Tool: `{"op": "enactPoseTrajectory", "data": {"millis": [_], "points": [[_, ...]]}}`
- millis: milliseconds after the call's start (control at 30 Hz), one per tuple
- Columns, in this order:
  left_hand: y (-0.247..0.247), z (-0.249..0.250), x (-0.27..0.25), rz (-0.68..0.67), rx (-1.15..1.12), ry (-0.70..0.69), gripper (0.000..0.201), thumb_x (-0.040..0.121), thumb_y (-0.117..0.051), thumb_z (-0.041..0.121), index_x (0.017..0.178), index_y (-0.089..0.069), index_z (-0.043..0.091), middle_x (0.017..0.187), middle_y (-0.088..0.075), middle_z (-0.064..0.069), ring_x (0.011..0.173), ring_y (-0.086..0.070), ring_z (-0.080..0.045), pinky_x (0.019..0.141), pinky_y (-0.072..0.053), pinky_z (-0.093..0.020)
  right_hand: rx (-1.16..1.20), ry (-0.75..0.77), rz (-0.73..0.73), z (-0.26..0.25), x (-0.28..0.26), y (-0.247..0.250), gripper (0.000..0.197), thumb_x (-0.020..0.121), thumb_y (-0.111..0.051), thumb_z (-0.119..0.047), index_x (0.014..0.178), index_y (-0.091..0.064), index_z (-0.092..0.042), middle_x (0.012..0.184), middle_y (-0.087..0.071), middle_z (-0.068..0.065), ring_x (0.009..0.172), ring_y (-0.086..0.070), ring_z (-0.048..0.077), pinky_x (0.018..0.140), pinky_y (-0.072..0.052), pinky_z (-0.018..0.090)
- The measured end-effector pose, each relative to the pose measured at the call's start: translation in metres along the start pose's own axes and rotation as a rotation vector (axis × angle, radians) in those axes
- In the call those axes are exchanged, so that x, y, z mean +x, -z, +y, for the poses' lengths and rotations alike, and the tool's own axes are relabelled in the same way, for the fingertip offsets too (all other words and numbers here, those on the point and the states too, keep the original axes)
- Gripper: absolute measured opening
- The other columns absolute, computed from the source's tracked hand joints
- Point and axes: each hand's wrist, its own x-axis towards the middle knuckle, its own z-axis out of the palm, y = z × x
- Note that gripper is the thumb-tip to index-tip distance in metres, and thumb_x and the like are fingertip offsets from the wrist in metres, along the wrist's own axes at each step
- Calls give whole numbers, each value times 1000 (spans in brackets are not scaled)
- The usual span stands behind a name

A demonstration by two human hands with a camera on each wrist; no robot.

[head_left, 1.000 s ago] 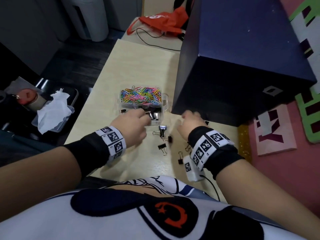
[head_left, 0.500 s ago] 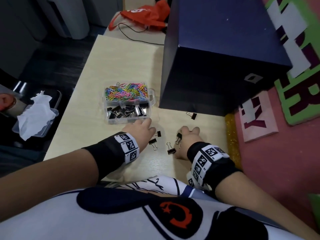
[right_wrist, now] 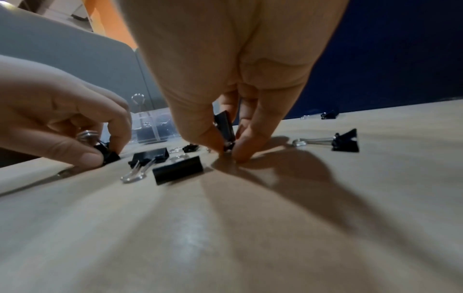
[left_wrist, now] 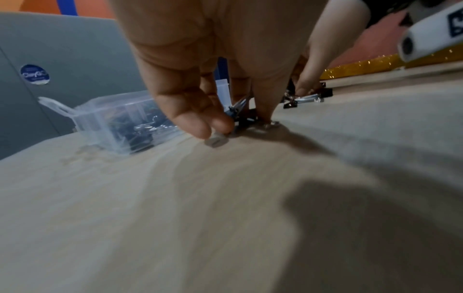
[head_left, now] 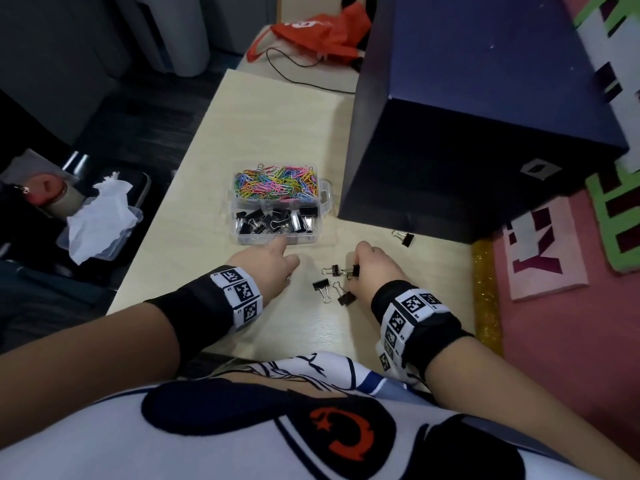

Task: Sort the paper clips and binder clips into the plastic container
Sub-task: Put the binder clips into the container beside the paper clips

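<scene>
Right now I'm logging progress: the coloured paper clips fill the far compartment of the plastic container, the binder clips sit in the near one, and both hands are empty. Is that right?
Not quite. The hands aren't empty: the right wrist view shows the right hand pinching a black binder clip and the left hand pinching another. The paper clips and the plastic container compartments are as you say.

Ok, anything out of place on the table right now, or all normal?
One binder clip lies alone against the foot of the dark blue box, apart from the loose clips between the left hand and right hand. Easy to miss. Nothing spilled from the plastic container.
</scene>
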Motion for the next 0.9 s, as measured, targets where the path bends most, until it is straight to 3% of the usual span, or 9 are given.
{"op": "enactPoseTrajectory", "data": {"millis": [133, 267, 367, 433, 567, 633, 700, 833, 900], "points": [[2, -4, -5, 12, 1, 24, 29, 97, -39, 32, 115, -51, 12, 114, -44, -9, 89, -60, -30, 67, -45, -34, 75, -17, 73, -10, 7, 11, 27, 85, -61, -25, 107, -51, -15, 107, -54, 4, 97, -55, 22, 79, -42, 28], [8, -10, -6, 80, -123, 20, 32, 96, -44, 35, 115, -51, 10, 116, -44, -11, 88, -59, -34, 74, -49, -37, 189, 112, 171, -36, 14, 32, 13, 81, -63, -21, 91, -56, -18, 95, -58, 0, 86, -55, 18, 74, -42, 26], [19, -17, -5, 231, -265, 1, 34, 93, -52, 34, 113, -55, 6, 111, -48, -13, 87, -60, -36, 73, -49, -38, 301, 226, 291, -58, 16, 45, 9, 83, -61, -20, 91, -56, -19, 89, -58, -3, 82, -57, 16, 75, -46, 27], [29, -23, -5, 375, -364, 21, 32, 90, -59, 31, 109, -59, 5, 109, -51, -14, 90, -60, -36, 74, -49, -39, 315, 239, 323, -64, 21, 49, 15, 87, -58, -22, 101, -59, -17, 97, -59, -2, 88, -59, 17, 81, -48, 29], [43, -38, 0, 444, -442, 157, 32, 93, -54, 31, 118, -57, 12, 118, -52, -10, 99, -58, -30, 82, -47, -37, 72, 84, 63, -49, 20, 46, 58, 83, -66, -33, 135, -41, -21, 126, -43, 6, 102, -57, 23, 83, -48, 33], [42, -42, 1, 400, -393, 181, 35, 93, -52, 33, 125, -54, 16, 123, -51, -8, 101, -59, -29, 82, -47, -36, -35, 9, -135, -38, 12, 34, 85, 70, -78, -39, 139, -30, -29, 135, -29, 5, 99, -57, 26, 78, -53, 36], [38, -40, -1, 377, -339, 146, 36, 93, -51, 32, 125, -53, 16, 121, -50, -8, 98, -59, -30, 79, -50, -37, -86, 9, -231, -32, 3, 20, 96, 64, -84, -39, 138, -23, -37, 133, -23, 3, 90, -56, 24, 73, -56, 36], [26, -17, -3, 249, -227, 30, 37, 94, -46, 27, 130, -45, 17, 121, -49, -7, 96, -59, -29, 73, -50, -37, -27, 133, -153, -18, 0, 0, 63, 74, -75, -32, 127, -41, -30, 124, -25, 2, 89, -56, 22, 81, -52, 29], [21, -7, 0, 229, -178, -6, 42, 94, -43, 25, 136, -39, 21, 123, -48, -4, 100, -57, -27, 72, -50, -36, 9, 174, -100, -10, -1, -5, 42, 83, -66, -26, 121, -49, -25, 120, -32, 2, 90, -57, 25, 83, -51, 33]]}}
